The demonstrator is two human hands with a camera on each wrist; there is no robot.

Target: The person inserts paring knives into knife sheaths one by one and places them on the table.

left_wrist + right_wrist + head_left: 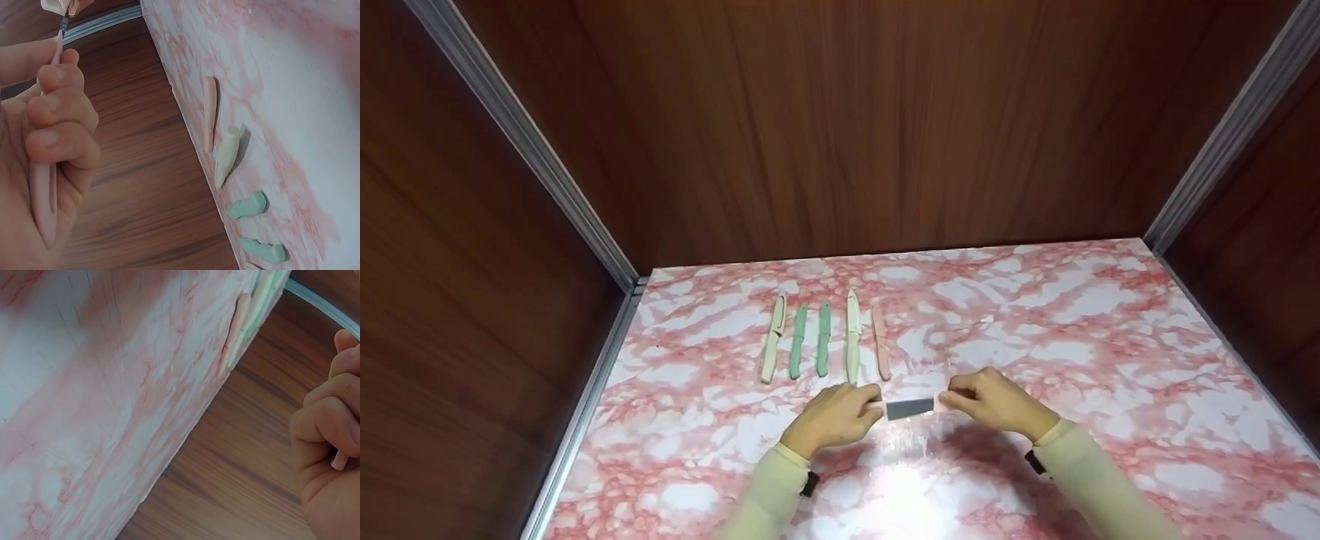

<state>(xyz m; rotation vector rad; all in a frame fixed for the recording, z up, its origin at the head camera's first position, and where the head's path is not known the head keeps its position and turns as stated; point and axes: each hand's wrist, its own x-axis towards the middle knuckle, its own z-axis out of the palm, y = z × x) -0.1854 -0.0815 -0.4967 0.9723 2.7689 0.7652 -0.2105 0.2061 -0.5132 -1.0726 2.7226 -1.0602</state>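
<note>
Between my two hands is a pink knife, its dark grey blade (910,409) bare in the head view. My left hand (836,416) grips one end, and the left wrist view shows a long pink piece (42,197) with a slot lying along the palm under curled fingers. The other end is in my right hand (996,401); a small pink tip (339,460) pokes out below its fingers in the right wrist view. Which pink part is handle and which is sheath, I cannot tell. Both hands are over the table, in front of the knife row.
Sheathed knives lie side by side on the pink-and-white marbled table (697,450): a cream knife (769,352), two green knives (798,341) (823,339), another cream knife (853,337) and a pink knife (880,343). Brown wood panels (885,127) with metal edging enclose the back and sides.
</note>
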